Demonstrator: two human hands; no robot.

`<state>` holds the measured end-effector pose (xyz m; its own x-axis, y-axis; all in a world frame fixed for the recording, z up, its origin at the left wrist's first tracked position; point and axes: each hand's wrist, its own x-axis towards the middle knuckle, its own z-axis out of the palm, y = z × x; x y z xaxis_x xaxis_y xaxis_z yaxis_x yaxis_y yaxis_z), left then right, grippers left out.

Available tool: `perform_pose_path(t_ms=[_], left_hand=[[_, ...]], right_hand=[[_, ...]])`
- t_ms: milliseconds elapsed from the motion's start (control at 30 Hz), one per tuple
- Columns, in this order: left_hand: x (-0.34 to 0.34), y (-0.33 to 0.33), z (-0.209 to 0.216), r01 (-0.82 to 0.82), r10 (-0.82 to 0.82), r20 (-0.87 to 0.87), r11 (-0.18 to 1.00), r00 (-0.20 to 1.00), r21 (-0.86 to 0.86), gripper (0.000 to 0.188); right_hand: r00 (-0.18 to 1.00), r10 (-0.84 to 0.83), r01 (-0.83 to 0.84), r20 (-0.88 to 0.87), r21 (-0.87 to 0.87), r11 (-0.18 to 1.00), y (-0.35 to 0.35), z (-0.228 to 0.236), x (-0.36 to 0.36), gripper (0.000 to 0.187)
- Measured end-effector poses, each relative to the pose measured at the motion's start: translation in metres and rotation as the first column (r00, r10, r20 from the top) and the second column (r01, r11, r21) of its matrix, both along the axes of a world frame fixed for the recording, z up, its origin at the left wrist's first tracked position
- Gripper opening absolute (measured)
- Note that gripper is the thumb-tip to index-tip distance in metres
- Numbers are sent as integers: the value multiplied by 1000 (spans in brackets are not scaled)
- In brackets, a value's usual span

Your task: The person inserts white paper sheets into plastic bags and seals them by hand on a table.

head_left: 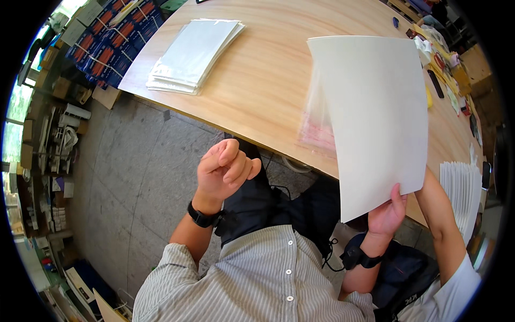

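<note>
My right hand (387,217) grips a large white sheet of paper (381,118) by its near edge, thumb on the upper face. The sheet stands up from the table and bows slightly. Over the floor gap in front of the table's edge, my left hand (225,167) is raised with its fingers curled in, and nothing shows in them. Clear plastic bags (317,129) with pinkish marks lie on the table, partly behind the sheet. A stack of white sheets in clear sleeves (194,53) rests on the table's far left.
Another person's forearm (441,209) reaches in at the right, its hand hidden behind the sheet. A stack of white paper (461,193) sits at the right. The wooden table (263,70) holds a black oblong item (435,83) and clutter along its right side. Strapped blue boxes (115,40) stand far left.
</note>
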<state>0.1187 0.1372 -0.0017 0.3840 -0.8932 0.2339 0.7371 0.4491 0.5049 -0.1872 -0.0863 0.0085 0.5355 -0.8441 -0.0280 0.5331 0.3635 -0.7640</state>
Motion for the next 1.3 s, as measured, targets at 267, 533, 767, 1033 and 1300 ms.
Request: perform_pose_path(t_ms=[267,533,767,1033,1300], left_hand=[[14,17,-22,-193,196,89,980,977,-38,29],[9,11,-2,-262,180,397,951,900,163,69],[5,2,12,-513,317,529,812,787,278,37],[10,7,7,-546,374,543,815,752,195,37],[42,-13,-26,-524,185,747,815,638,246,44]], right_hand=[[999,-5,15,-53,187,982,25,12,22,49],[970,242,-236,-36,125,964,52,-4,49,23],[895,423,-427,-140,0,904,48,3,55,27],[862,488,-499,-137,-61,865,47,2,47,37],[928,333,-354,166,115,928,19,-15,-7,29]])
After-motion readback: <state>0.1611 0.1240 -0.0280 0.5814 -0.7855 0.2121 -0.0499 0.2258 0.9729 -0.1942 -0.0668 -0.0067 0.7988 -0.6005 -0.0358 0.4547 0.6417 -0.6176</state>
